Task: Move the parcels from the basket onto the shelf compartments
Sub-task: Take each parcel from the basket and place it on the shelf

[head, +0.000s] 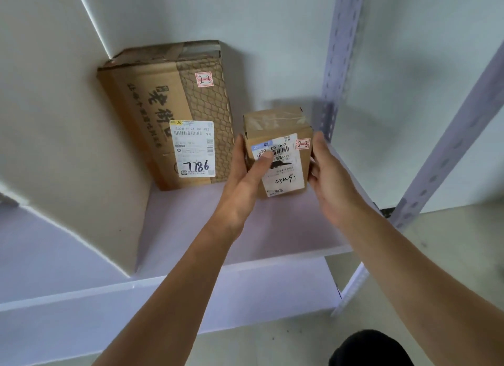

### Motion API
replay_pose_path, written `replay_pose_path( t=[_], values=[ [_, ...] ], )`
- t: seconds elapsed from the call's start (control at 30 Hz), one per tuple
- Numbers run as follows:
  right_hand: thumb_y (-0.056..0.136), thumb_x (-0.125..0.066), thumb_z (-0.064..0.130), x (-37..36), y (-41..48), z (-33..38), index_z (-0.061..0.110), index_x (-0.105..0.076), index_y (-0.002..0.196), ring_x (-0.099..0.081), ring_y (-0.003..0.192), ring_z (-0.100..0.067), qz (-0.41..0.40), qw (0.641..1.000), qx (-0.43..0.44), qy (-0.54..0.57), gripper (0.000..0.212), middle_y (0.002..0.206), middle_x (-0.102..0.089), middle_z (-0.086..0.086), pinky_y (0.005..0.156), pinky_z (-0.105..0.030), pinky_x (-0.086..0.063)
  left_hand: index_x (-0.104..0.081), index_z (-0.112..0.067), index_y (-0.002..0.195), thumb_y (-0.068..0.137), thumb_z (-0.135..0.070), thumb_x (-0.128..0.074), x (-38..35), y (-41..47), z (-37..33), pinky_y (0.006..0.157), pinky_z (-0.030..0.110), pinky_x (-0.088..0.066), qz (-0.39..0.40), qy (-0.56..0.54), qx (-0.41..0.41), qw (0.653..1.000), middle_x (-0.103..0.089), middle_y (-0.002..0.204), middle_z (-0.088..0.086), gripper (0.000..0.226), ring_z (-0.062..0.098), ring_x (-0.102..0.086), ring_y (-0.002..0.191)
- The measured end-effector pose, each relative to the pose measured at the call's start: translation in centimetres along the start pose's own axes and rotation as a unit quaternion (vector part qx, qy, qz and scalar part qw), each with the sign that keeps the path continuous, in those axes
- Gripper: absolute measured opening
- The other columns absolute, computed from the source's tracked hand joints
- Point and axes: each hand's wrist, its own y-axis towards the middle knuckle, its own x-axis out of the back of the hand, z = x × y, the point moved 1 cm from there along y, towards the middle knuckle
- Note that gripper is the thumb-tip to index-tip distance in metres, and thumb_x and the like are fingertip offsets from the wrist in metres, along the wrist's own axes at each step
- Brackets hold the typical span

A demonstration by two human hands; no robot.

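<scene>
Small brown cardboard parcel (286,174), upright at the pale lilac shelf board (191,229), gripped on both sides by left hand (245,180) and right hand (330,180). Advised: seat it flat beside the large brown cardboard box (166,106) before releasing.

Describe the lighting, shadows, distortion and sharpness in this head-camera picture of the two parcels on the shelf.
Head view: soft, even light; a faint shadow on the back wall behind the small parcel; wide-angle distortion slants the perforated upright and the shelf board; glare streaks the divider edge; the large parcel carries a label sharp enough to read 7786.
</scene>
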Motion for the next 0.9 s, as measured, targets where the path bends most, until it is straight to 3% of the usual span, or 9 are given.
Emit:
replay_pose_path(
  t=[0.07,0.13,0.27,0.4,0.5,0.57,0.67,0.77,0.9],
  values=[
    [0.115,-0.032,0.039,0.0,0.9,0.0,0.035,-0.075,0.100,-0.075,0.100,-0.002,0.002,1.000,0.013,0.008,0.046,0.103,-0.081,0.013,0.084,-0.023,-0.054,-0.037,-0.017,0.161,0.105,-0.032,-0.064,-0.4,0.9,0.3,0.109,0.025,-0.053,-0.009,0.006,-0.020,1.000,-0.064,0.147,0.001,0.064,0.004,-0.062,0.132],
    [0.114,-0.037,0.033,0.0,1.9,-0.1,0.029,-0.073,0.111,-0.075,0.104,-0.006,0.004,1.000,0.025,-0.002,0.036,0.108,-0.081,0.008,0.087,-0.026,-0.054,-0.042,-0.014,0.157,0.109,-0.020,-0.060,-0.7,2.0,0.8,0.097,0.017,-0.055,-0.020,0.004,-0.024,1.000,-0.067,0.142,0.004,0.051,0.002,-0.066,0.123],
    [0.111,-0.043,0.028,0.1,4.2,-0.4,0.021,-0.068,0.126,-0.074,0.109,-0.010,0.008,0.999,0.045,0.005,0.030,0.116,-0.080,0.003,0.090,-0.028,-0.057,-0.034,-0.021,0.164,0.105,-0.035,-0.065,-1.3,4.3,1.6,0.115,0.036,-0.051,-0.057,0.015,-0.020,0.998,-0.067,0.145,-0.003,0.068,0.010,-0.063,0.132],
    [0.107,-0.053,0.027,0.3,6.5,-1.2,0.018,-0.066,0.134,-0.071,0.120,-0.019,0.018,0.999,0.051,0.002,0.031,0.126,-0.076,-0.002,0.106,-0.043,-0.053,-0.045,-0.025,0.157,0.110,-0.024,-0.057,-1.5,6.3,1.9,0.108,0.029,-0.055,-0.088,0.002,-0.011,0.996,-0.070,0.138,-0.003,0.048,0.011,-0.066,0.127],
    [0.101,-0.063,0.019,0.4,8.3,-1.4,0.019,-0.068,0.133,-0.071,0.121,-0.022,0.014,0.998,0.058,-0.009,0.033,0.126,-0.076,-0.003,0.109,-0.048,-0.052,-0.044,-0.027,0.158,0.108,-0.034,-0.058,-1.7,7.6,2.1,0.116,0.042,-0.050,-0.101,0.015,-0.010,0.995,-0.069,0.140,-0.003,0.053,0.012,-0.065,0.130],
    [0.095,-0.070,0.018,0.4,9.2,-1.6,0.021,-0.070,0.129,-0.072,0.118,-0.020,-0.002,0.998,0.058,-0.021,0.034,0.122,-0.078,0.001,0.109,-0.046,-0.053,-0.044,-0.028,0.158,0.106,-0.038,-0.058,-1.7,8.4,2.4,0.117,0.043,-0.049,-0.110,0.035,-0.009,0.993,-0.069,0.140,-0.005,0.055,0.011,-0.064,0.131],
    [0.090,-0.075,0.015,0.2,10.3,-1.8,0.023,-0.072,0.124,-0.072,0.117,-0.019,-0.015,0.997,0.061,-0.050,0.035,0.117,-0.079,0.003,0.106,-0.042,-0.053,-0.051,-0.029,0.150,0.111,-0.018,-0.054,-1.6,9.1,2.7,0.116,0.040,-0.050,-0.119,0.062,-0.013,0.991,-0.071,0.134,-0.007,0.042,0.008,-0.066,0.127],
    [0.093,-0.073,0.006,0.3,11.2,-2.1,0.022,-0.070,0.125,-0.072,0.114,-0.016,-0.026,0.994,0.063,-0.081,0.037,0.115,-0.079,0.005,0.100,-0.035,-0.054,-0.052,-0.035,0.144,0.107,-0.007,-0.054,-1.7,9.8,2.8,0.114,0.039,-0.050,-0.118,0.076,-0.015,0.990,-0.071,0.129,-0.008,0.046,0.009,-0.066,0.124],
    [0.093,-0.071,-0.001,0.1,11.7,-2.1,0.025,-0.067,0.124,-0.073,0.102,-0.005,-0.041,0.991,0.067,-0.109,0.041,0.108,-0.078,0.010,0.090,-0.025,-0.055,-0.050,-0.022,0.151,0.105,-0.001,-0.054,-1.9,10.1,2.3,0.111,0.033,-0.050,-0.127,0.091,-0.006,0.988,-0.070,0.128,-0.001,0.050,0.014,-0.066,0.122]
  ],
)
